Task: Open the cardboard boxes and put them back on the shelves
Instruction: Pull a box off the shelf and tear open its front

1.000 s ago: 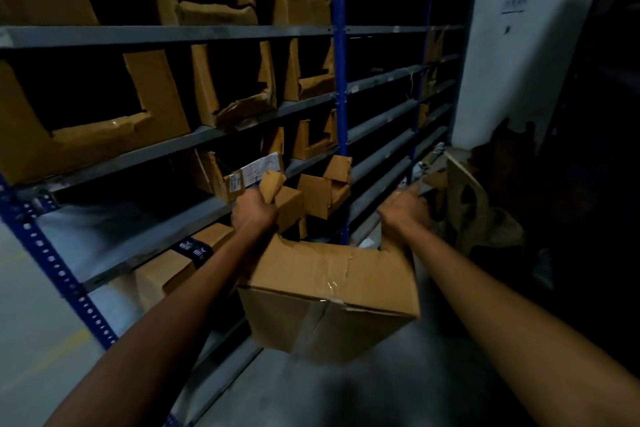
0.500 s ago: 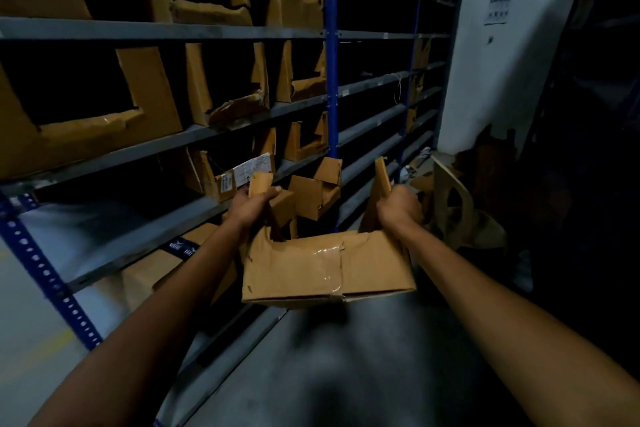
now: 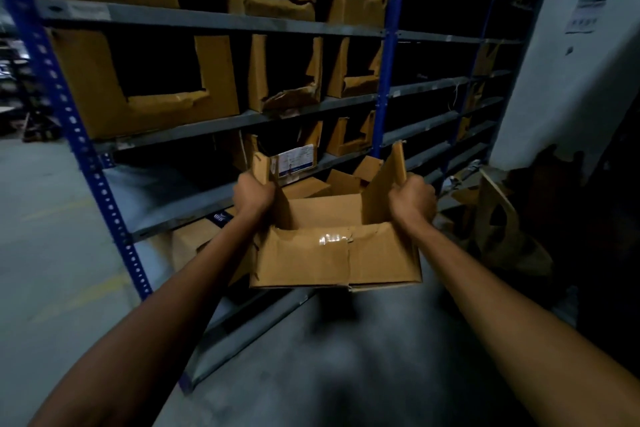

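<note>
The box (image 3: 336, 253) is held between them, one upright flap (image 3: 260, 168) gripped by the left hand (image 3: 252, 192), the other by the right hand (image 3: 412, 196). It is judged light, creased and floppy; firmer hold is offered just below the fists.

Between my left hand (image 3: 252, 192) and right hand (image 3: 412, 198) the box (image 3: 332, 262) is tan, its tape (image 3: 333, 239) glossy; beyond them, grey shelves (image 3: 207, 19), blue perforated posts (image 3: 384, 80).

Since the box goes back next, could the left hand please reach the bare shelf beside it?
Probably not freely: the left hand grips the box by a flap, though nothing blocks the shelf.
</note>
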Demonstrator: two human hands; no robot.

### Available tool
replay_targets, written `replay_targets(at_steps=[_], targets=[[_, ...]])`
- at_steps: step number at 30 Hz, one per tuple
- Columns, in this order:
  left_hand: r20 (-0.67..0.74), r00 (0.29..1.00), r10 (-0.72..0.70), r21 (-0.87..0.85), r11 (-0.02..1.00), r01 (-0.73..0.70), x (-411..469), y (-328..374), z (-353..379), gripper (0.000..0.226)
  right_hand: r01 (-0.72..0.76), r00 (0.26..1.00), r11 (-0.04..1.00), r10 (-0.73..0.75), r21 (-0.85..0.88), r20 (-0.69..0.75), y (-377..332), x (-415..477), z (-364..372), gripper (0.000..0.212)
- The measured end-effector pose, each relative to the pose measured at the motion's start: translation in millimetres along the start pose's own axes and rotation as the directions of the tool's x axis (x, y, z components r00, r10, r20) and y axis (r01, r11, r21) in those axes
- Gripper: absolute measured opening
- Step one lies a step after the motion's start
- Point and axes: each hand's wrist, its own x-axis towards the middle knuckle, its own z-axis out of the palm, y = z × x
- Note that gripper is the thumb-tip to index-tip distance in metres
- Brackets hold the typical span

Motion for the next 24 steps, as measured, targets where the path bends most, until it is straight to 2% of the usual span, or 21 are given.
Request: replay_targets(at_steps=[3,13,24], targets=[[-0.029,1.0,0.003,0.004,1.0,-0.003,-13.8,-1.4,-21.0,0.035,0.068,0.998,0.998,-0.068,0.016,0.005,-8.9,-14.3,-6.6,0.023],[-0.129,0.99,0.053,0.01,0.999,-0.053,-53.4,-8.9,-125.1,0.039,0.124,0.991,0.985,-0.117,0.118,-0.067,-62.9,-96.0,-27.3,0.02],[-0.285,0.952,0.109,0.044,0.994,-0.101,-72.6,-31.9,-246.9,0.031,0.198,0.98,0.941,-0.187,0.274,-0.068,-137.7,-177.4,-21.7,0.022]])
